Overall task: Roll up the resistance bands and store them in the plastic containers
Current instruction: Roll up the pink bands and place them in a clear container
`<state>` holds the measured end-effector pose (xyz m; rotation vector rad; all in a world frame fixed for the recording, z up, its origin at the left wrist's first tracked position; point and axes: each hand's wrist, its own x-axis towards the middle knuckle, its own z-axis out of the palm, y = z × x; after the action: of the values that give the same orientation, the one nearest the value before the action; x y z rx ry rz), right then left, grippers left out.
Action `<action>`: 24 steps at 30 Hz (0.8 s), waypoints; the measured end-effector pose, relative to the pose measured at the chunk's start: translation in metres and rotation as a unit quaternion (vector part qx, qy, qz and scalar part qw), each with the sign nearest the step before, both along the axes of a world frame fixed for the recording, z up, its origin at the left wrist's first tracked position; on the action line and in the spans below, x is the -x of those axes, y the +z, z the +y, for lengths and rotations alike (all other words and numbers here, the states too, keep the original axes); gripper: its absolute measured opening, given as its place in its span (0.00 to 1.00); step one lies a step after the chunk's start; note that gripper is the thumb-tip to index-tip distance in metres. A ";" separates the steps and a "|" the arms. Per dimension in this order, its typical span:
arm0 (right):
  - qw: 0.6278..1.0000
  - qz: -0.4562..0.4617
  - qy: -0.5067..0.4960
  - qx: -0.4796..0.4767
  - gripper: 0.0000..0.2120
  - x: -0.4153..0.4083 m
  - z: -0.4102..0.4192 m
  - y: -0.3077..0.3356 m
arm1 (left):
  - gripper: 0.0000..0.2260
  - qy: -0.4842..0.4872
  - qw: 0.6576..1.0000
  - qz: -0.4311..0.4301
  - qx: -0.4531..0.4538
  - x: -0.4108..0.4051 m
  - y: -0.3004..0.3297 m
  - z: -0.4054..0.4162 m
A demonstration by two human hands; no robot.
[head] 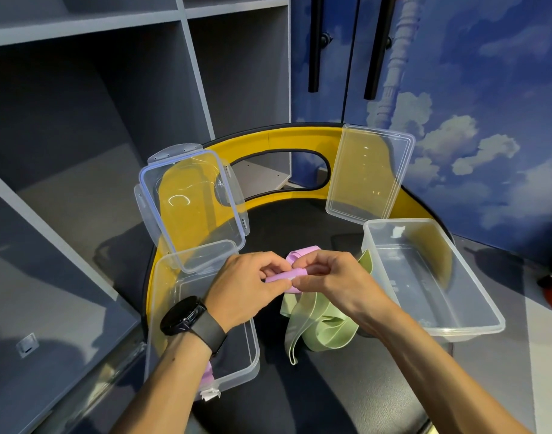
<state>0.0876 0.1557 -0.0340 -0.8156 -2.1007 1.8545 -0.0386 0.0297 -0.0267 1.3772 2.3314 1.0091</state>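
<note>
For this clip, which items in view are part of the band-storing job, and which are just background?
Part of the job:
purple band, pinched by left hand and right hand
green band
left container
right container
two lids

Just there:
wristwatch
grey shelving
yellow-backed chair

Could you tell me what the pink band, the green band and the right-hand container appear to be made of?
Pink band: likely matte latex or rubber; it folds softly. Green band: apparently the same, lying in limp loops. Right-hand container: clear, glossy rigid plastic; the seat shows through.
</note>
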 end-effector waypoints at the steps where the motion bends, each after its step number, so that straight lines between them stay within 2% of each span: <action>1: 1.000 -0.002 0.001 -0.003 0.07 0.000 0.000 0.000 | 0.05 0.003 1.000 -0.001 0.001 0.000 -0.001 0.001; 7: 1.000 0.004 0.006 -0.009 0.07 0.002 0.001 -0.003 | 0.07 -0.004 1.000 0.015 0.004 0.003 -0.003 0.001; 15: 0.997 0.028 0.048 -0.062 0.06 0.015 -0.016 -0.008 | 0.05 0.013 0.999 0.018 0.025 0.014 0.006 -0.021; 24: 0.968 0.024 0.111 -0.226 0.05 0.049 -0.066 -0.018 | 0.03 0.070 0.996 0.013 0.058 0.033 0.003 -0.081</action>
<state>0.0387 0.0900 -0.0520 -0.4367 -2.5247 1.3705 -0.0715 -0.0517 -0.0236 1.2074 2.4922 0.8817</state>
